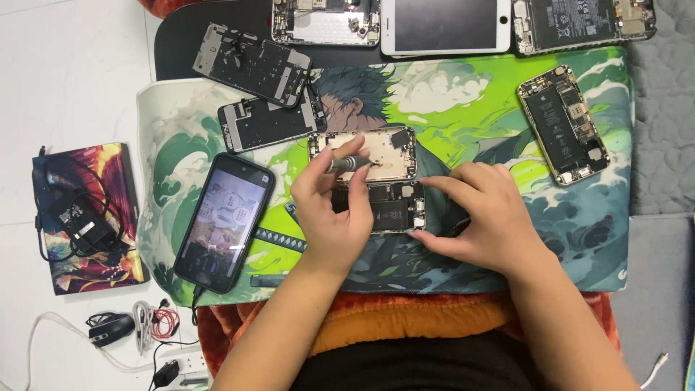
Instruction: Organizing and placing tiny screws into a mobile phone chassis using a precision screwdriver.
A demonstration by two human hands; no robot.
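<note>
Pinching a grey screwdriver [346,164], the left hand [333,210] works over an opened phone [376,181] lying mid-mat [470,108]. The right hand [481,217] presses that phone's right edge, fingers curled together. A lit phone [226,221] rests just left.

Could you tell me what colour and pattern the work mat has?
The mat is bright green and white with illustrated waves, seen from the head view.

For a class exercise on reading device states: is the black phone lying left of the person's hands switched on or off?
On. The black phone lies face up on the mat with its screen lit, showing a picture; a cable is plugged into its bottom end.
</note>
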